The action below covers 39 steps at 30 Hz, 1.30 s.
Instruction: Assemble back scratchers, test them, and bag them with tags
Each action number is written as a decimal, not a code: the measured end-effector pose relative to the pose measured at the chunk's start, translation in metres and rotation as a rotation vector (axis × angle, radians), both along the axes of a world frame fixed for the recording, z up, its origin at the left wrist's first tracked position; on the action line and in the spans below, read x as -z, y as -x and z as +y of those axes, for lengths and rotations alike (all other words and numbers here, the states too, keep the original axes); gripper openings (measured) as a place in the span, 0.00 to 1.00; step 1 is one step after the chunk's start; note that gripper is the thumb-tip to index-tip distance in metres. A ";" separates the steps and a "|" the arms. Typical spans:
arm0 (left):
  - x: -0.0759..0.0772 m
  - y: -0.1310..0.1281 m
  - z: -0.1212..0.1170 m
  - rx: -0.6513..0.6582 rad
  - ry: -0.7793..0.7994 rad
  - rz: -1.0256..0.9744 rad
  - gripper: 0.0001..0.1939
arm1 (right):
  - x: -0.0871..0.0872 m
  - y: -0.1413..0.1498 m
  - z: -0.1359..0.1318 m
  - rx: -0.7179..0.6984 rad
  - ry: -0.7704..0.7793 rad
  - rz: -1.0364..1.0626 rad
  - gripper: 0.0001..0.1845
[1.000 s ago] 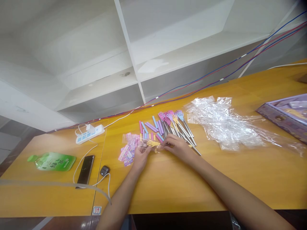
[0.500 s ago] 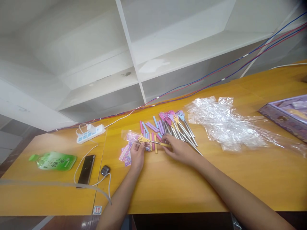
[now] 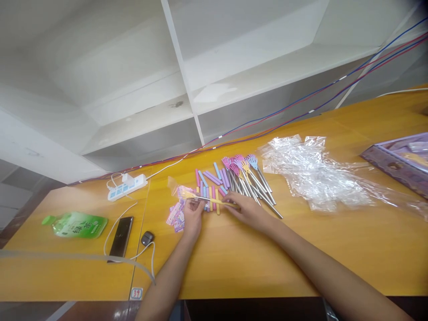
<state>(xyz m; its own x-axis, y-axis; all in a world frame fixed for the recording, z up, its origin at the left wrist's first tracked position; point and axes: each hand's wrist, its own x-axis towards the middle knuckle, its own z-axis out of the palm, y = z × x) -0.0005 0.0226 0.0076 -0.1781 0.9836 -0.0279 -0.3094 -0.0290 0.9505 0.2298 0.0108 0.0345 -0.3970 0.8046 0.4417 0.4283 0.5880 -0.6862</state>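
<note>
My right hand (image 3: 243, 208) is closed on the yellow handle of a back scratcher (image 3: 216, 202), which has a metal rod and a claw-shaped yellow head. The head lies within a clear plastic bag (image 3: 175, 187) that my left hand (image 3: 193, 214) pinches, together with a purple printed card. More purple cards (image 3: 174, 215) lie on the table beside my left hand. Behind both hands are several coloured handle tubes (image 3: 212, 177) in pink, blue, purple and yellow. Right of these, several back scratchers (image 3: 249, 174) with bare metal rods are fanned out in a pile.
A heap of clear plastic bags (image 3: 314, 174) covers the table on the right, near a purple box (image 3: 397, 160). To the left are a green bottle (image 3: 80, 224), a phone (image 3: 121, 238), a black earphone case (image 3: 147, 238) and a power strip (image 3: 127, 187). Cables run along the shelf base.
The back scratcher has moved left, its yellow head going deeper into the clear bag. My right hand has followed slightly leftward, while my left hand stays about where it was.
</note>
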 end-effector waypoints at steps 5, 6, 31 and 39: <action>0.008 -0.009 -0.010 0.133 0.015 0.040 0.23 | 0.008 0.011 -0.004 -0.054 0.011 0.040 0.07; 0.008 -0.010 -0.011 0.145 0.016 0.042 0.23 | 0.008 0.012 -0.004 -0.056 0.011 0.049 0.07; 0.000 -0.018 -0.027 0.266 -0.103 0.244 0.23 | 0.003 0.012 -0.009 -0.098 -0.362 0.110 0.08; 0.003 -0.020 -0.030 0.339 -0.125 0.199 0.22 | 0.008 0.013 -0.008 -0.081 -0.312 0.063 0.09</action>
